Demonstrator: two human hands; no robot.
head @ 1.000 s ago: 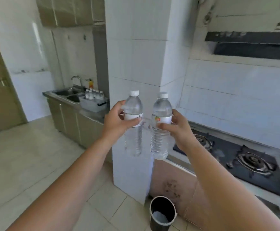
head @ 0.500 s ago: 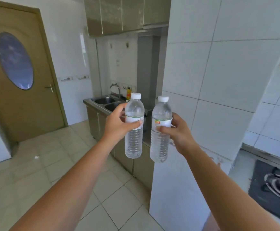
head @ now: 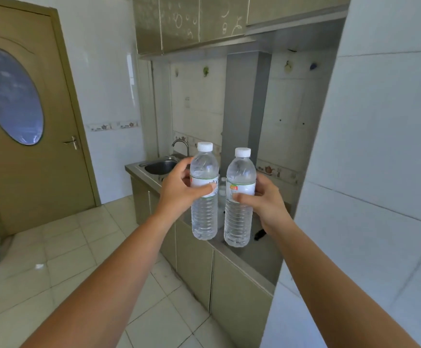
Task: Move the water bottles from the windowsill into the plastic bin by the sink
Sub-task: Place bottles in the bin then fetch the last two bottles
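Observation:
I hold two clear water bottles with white caps upright in front of me, above the counter. My left hand [head: 179, 190] grips the left bottle [head: 204, 217] around its white label. My right hand [head: 264, 199] grips the right bottle [head: 239, 222] at its label, which has a small red and green mark. The plastic bin stands behind the bottles and hands and is almost wholly hidden; only a sliver with a bottle in it [head: 221, 187] shows between the two held bottles. The metal sink [head: 159, 167] with its tap [head: 180, 144] lies just beyond my left hand.
A white tiled pillar [head: 370, 197] stands close on the right. The counter [head: 244, 254] tops olive cabinets [head: 194, 267], with wall cabinets [head: 192, 21] overhead. A brown door with an oval window [head: 26, 126] is at the left. Pale floor tiles [head: 61, 259] spread out to the left.
The view has swung left and nearer to the sink counter; the stove and the floor bucket have left the frame. Both hands still hold their bottles upright, side by side.

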